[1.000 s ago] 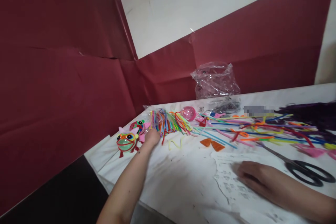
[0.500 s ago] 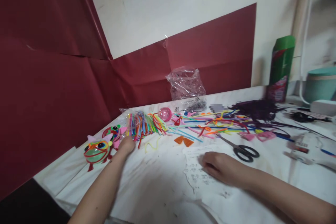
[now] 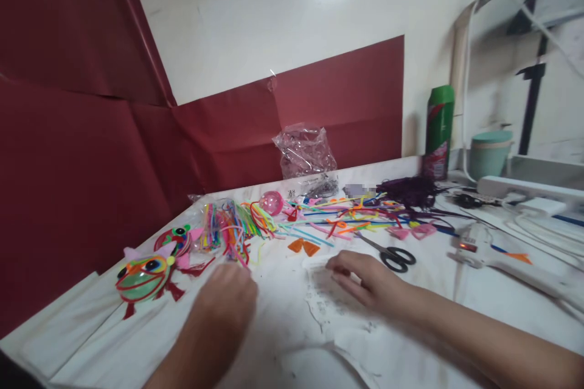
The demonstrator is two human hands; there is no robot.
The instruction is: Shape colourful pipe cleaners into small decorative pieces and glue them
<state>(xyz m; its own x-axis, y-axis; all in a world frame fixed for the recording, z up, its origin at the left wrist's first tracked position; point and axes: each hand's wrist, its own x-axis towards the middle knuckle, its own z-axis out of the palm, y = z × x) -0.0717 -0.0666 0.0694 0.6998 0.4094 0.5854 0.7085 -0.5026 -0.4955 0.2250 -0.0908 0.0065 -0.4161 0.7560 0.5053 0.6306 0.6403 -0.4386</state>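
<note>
Leftmost on the white tabletop [image 3: 274, 322], a rounded toy figure [image 3: 143, 279] sat with a shiny greenish belly, red fuzzy outlines and dark bead-like eyes, and a smaller red one [image 3: 172, 242] was partly hidden behind it. Just right of them was my left hand [image 3: 225, 295], back upward and blurred, its fingers curled under; their tips were out of sight, so I cannot tell whether they pinched anything. Right beyond its knuckles lay the bundle of fuzzy, bendy stems [image 3: 219, 225], many-coloured, its far left end under crinkled clear plastic, with a pink strand reaching down close to my hand. Next came a see-through pink ball [image 3: 271, 202], then two orange felt-like triangles [image 3: 304, 247] near the middle. My right hand [image 3: 358, 273] hung loosely curled over a printed paper [image 3: 319, 292], a gap between thumb and fingers, covering part of the blurry, unreadable print. Just beyond it lay black-handled scissors [image 3: 395, 257], then a white glue gun [image 3: 477, 249], its cord cut off at the right edge.
</note>
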